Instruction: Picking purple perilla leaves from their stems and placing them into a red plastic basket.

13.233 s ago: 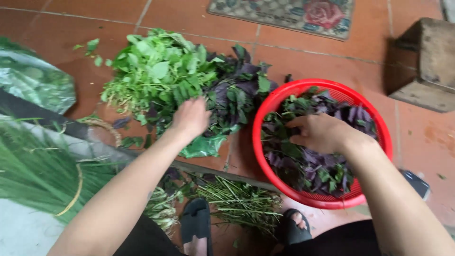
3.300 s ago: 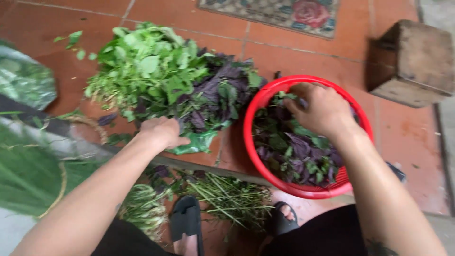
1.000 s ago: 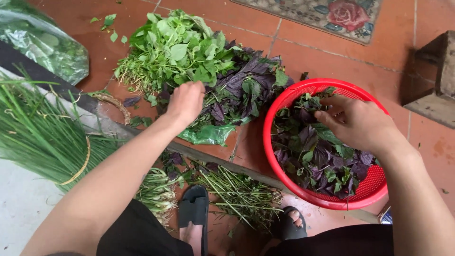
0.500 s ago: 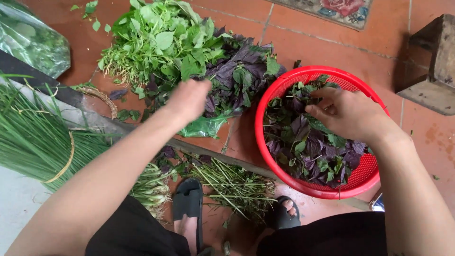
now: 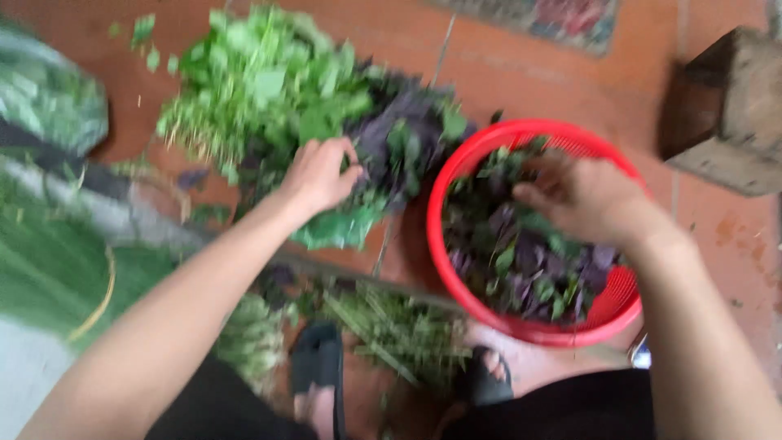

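Note:
The view is blurred by motion. My left hand (image 5: 319,173) rests on the heap of green and purple herbs (image 5: 277,90) on the tiled floor, fingers curled into the purple leaves at the heap's near edge. My right hand (image 5: 580,198) is inside the red plastic basket (image 5: 456,175), on top of the picked purple and green leaves (image 5: 521,261) that fill it. Whether either hand grips leaves is too blurred to see.
A bundle of long green stalks (image 5: 49,269) tied with a band lies at the left. Stripped stems (image 5: 391,326) lie by my sandalled feet (image 5: 319,367). A wooden stool (image 5: 733,106) stands at the right, a patterned mat (image 5: 562,16) at the top.
The view has shifted and blurred. My left hand has moved up into the purple part of the heap. My right hand stays in the basket.

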